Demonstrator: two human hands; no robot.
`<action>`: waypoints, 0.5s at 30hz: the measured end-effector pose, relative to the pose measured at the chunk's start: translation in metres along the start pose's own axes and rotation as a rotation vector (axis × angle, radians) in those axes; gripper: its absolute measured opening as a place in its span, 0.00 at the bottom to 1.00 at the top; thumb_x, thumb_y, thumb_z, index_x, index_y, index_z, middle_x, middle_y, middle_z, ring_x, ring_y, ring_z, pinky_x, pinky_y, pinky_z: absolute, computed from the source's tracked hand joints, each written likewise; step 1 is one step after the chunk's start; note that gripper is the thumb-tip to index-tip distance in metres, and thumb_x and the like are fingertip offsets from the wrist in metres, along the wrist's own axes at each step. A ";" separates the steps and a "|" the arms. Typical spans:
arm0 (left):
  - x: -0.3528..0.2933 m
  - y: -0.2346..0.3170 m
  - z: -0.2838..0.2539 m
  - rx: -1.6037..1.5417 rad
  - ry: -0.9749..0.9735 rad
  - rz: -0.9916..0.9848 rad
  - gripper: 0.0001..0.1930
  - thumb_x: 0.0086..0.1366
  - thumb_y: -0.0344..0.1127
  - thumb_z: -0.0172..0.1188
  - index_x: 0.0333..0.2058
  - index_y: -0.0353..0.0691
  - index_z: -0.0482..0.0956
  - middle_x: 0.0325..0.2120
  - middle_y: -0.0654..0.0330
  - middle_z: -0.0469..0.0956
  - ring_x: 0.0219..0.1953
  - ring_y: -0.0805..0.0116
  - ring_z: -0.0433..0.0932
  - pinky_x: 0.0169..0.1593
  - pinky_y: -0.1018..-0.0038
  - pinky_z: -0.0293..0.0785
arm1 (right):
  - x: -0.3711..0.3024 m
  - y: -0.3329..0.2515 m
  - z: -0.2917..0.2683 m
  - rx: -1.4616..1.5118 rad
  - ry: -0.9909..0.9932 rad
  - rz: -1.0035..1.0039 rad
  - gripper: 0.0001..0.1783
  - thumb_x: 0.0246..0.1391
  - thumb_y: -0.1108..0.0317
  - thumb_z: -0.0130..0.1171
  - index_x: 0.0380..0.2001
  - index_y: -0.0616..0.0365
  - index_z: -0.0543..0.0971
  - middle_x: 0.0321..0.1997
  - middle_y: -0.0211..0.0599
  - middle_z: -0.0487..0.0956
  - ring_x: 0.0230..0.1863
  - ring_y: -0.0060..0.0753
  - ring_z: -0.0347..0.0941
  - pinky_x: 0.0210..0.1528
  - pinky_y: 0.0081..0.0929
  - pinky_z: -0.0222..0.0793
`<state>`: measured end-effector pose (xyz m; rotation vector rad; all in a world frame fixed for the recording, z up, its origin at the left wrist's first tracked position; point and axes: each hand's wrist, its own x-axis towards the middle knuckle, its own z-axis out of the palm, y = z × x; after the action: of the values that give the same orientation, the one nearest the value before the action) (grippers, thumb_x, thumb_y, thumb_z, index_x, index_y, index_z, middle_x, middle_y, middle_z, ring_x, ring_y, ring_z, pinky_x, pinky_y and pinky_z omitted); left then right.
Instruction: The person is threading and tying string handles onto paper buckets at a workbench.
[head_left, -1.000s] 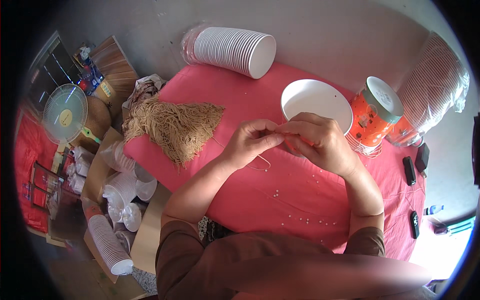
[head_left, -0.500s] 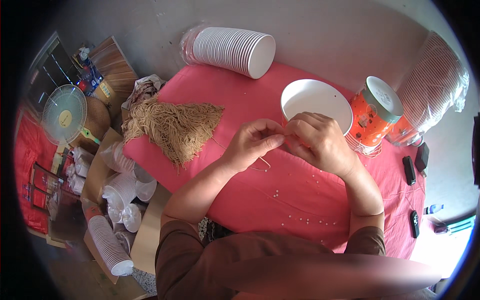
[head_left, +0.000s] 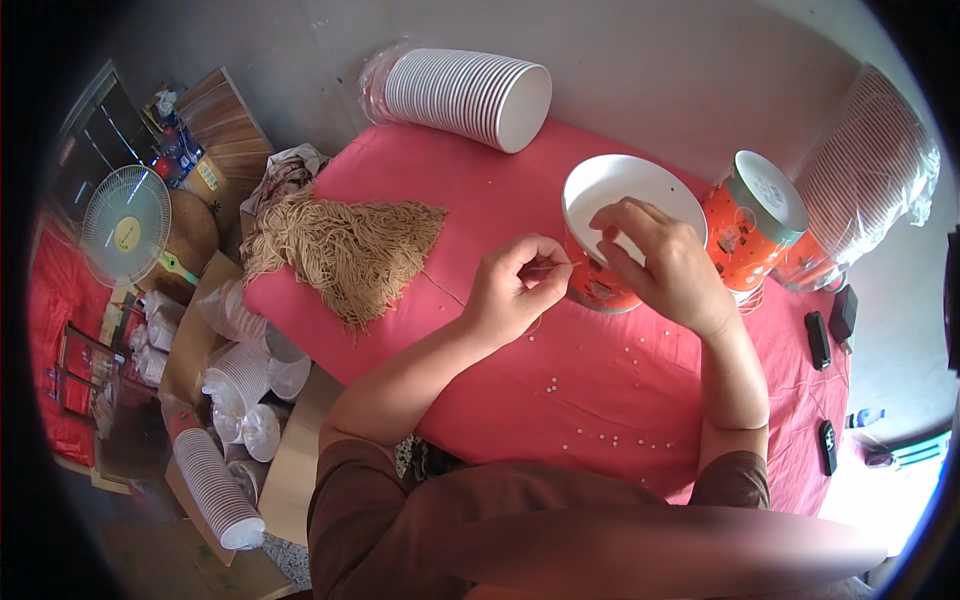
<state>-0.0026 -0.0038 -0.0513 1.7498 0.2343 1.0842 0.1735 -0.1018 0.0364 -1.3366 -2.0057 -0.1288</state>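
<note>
My left hand (head_left: pixel 520 288) is pinched closed on a thin tan cord (head_left: pixel 545 266), held by the thumb and forefinger over the red tablecloth. To its right, my right hand (head_left: pixel 668 262) has its thumb and fingers apart, with nothing visible in them. It hovers in front of an upright orange-red paper bucket (head_left: pixel 600 287), hiding part of its rim and white inside. Left of my hands lies a bundle of tan cords (head_left: pixel 350 250), one strand of which trails toward my left hand. Several tiny white pieces (head_left: pixel 553 384) are scattered on the cloth in front of me.
A wrapped stack of white tubs (head_left: pixel 465 95) lies at the back. An upside-down orange bucket (head_left: pixel 745 235) stands right, beside a plastic-wrapped stack (head_left: pixel 860 175). Dark small devices (head_left: pixel 818 340) sit along the right edge. At left are a fan (head_left: pixel 128 230) and a carton (head_left: pixel 300 440) of wrapped cups.
My hands, which were together at the fingertips, have parted. The right one has moved right and opened, uncovering the bucket's front; the left still pinches the cord.
</note>
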 end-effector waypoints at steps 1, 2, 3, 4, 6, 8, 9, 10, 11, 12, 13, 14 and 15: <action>0.000 -0.002 0.001 0.052 0.021 0.039 0.04 0.61 0.21 0.60 0.33 0.34 0.75 0.26 0.69 0.76 0.27 0.86 0.72 0.30 0.87 0.68 | -0.001 0.003 -0.001 0.010 -0.037 0.070 0.10 0.52 0.75 0.60 0.38 0.63 0.76 0.37 0.45 0.79 0.37 0.51 0.78 0.39 0.40 0.73; 0.002 -0.004 0.002 0.050 0.017 0.039 0.04 0.61 0.21 0.60 0.33 0.34 0.75 0.26 0.69 0.76 0.27 0.86 0.72 0.30 0.87 0.68 | -0.002 0.006 -0.002 0.018 -0.071 0.143 0.08 0.53 0.74 0.59 0.38 0.62 0.77 0.38 0.44 0.80 0.37 0.50 0.78 0.38 0.40 0.73; 0.003 -0.006 0.002 0.102 0.024 0.072 0.04 0.60 0.21 0.60 0.33 0.34 0.75 0.26 0.68 0.77 0.28 0.86 0.72 0.30 0.86 0.68 | -0.002 0.009 0.000 -0.025 -0.012 0.092 0.05 0.55 0.71 0.58 0.34 0.59 0.77 0.34 0.43 0.81 0.32 0.49 0.78 0.34 0.41 0.74; 0.005 -0.008 0.003 0.154 0.030 0.105 0.05 0.59 0.20 0.60 0.33 0.34 0.75 0.26 0.67 0.77 0.28 0.85 0.73 0.29 0.86 0.69 | -0.002 0.009 -0.001 -0.026 -0.010 0.094 0.05 0.55 0.71 0.58 0.34 0.59 0.77 0.34 0.43 0.81 0.32 0.49 0.78 0.34 0.41 0.74; 0.006 -0.011 0.005 0.175 0.047 0.105 0.04 0.59 0.21 0.61 0.32 0.33 0.75 0.26 0.64 0.78 0.28 0.81 0.75 0.30 0.83 0.72 | -0.001 0.008 -0.002 -0.013 -0.102 0.189 0.05 0.56 0.72 0.58 0.35 0.61 0.78 0.35 0.42 0.81 0.35 0.46 0.79 0.37 0.36 0.74; 0.007 -0.012 0.006 0.197 0.064 0.105 0.04 0.58 0.22 0.62 0.32 0.32 0.76 0.26 0.61 0.78 0.28 0.77 0.78 0.31 0.80 0.75 | -0.002 0.012 0.001 -0.023 -0.116 0.200 0.05 0.56 0.72 0.57 0.34 0.61 0.79 0.34 0.42 0.81 0.35 0.46 0.79 0.37 0.36 0.73; 0.007 -0.012 0.005 0.217 0.054 0.104 0.05 0.58 0.22 0.62 0.32 0.32 0.76 0.27 0.61 0.78 0.28 0.76 0.79 0.31 0.79 0.76 | -0.002 0.013 0.002 -0.034 -0.132 0.211 0.05 0.56 0.71 0.57 0.34 0.61 0.79 0.33 0.42 0.81 0.34 0.46 0.79 0.36 0.35 0.73; 0.008 -0.012 0.005 0.236 0.044 0.103 0.05 0.58 0.22 0.62 0.32 0.32 0.76 0.27 0.60 0.78 0.28 0.75 0.79 0.32 0.79 0.76 | -0.002 0.014 0.001 -0.032 -0.131 0.210 0.05 0.56 0.71 0.57 0.34 0.61 0.79 0.33 0.42 0.81 0.34 0.46 0.79 0.36 0.35 0.73; 0.008 -0.012 0.006 0.237 0.044 0.103 0.05 0.58 0.22 0.62 0.32 0.32 0.76 0.27 0.60 0.78 0.28 0.75 0.79 0.32 0.79 0.76 | -0.001 0.014 0.001 -0.026 -0.157 0.226 0.05 0.56 0.71 0.57 0.34 0.61 0.79 0.33 0.42 0.82 0.34 0.46 0.79 0.36 0.35 0.73; 0.009 -0.012 0.006 0.245 0.047 0.109 0.05 0.58 0.22 0.62 0.32 0.32 0.76 0.27 0.60 0.78 0.28 0.75 0.79 0.32 0.78 0.76 | -0.001 0.014 0.001 -0.018 -0.183 0.241 0.05 0.56 0.71 0.57 0.34 0.61 0.79 0.33 0.42 0.82 0.34 0.46 0.79 0.36 0.35 0.73; 0.009 -0.012 0.006 0.253 0.051 0.115 0.05 0.58 0.22 0.62 0.32 0.32 0.76 0.27 0.60 0.78 0.28 0.75 0.79 0.31 0.78 0.76 | 0.000 0.015 0.001 -0.017 -0.182 0.242 0.05 0.56 0.71 0.57 0.34 0.61 0.79 0.33 0.42 0.82 0.34 0.46 0.79 0.36 0.35 0.73; 0.009 -0.013 0.007 0.254 0.051 0.114 0.05 0.58 0.22 0.62 0.32 0.32 0.76 0.27 0.60 0.78 0.28 0.75 0.79 0.31 0.78 0.76 | 0.000 0.016 0.001 -0.019 -0.205 0.257 0.05 0.56 0.71 0.57 0.33 0.61 0.79 0.32 0.42 0.82 0.34 0.46 0.79 0.36 0.35 0.73; 0.010 -0.015 0.007 0.257 0.054 0.117 0.05 0.58 0.22 0.62 0.32 0.32 0.76 0.27 0.60 0.78 0.27 0.75 0.79 0.31 0.78 0.76 | 0.001 0.017 0.002 -0.021 -0.228 0.272 0.06 0.56 0.71 0.57 0.33 0.62 0.79 0.32 0.43 0.82 0.34 0.46 0.80 0.36 0.35 0.73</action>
<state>0.0131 0.0040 -0.0585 1.9842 0.3192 1.2306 0.1869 -0.0926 0.0306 -1.6864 -1.9849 0.1351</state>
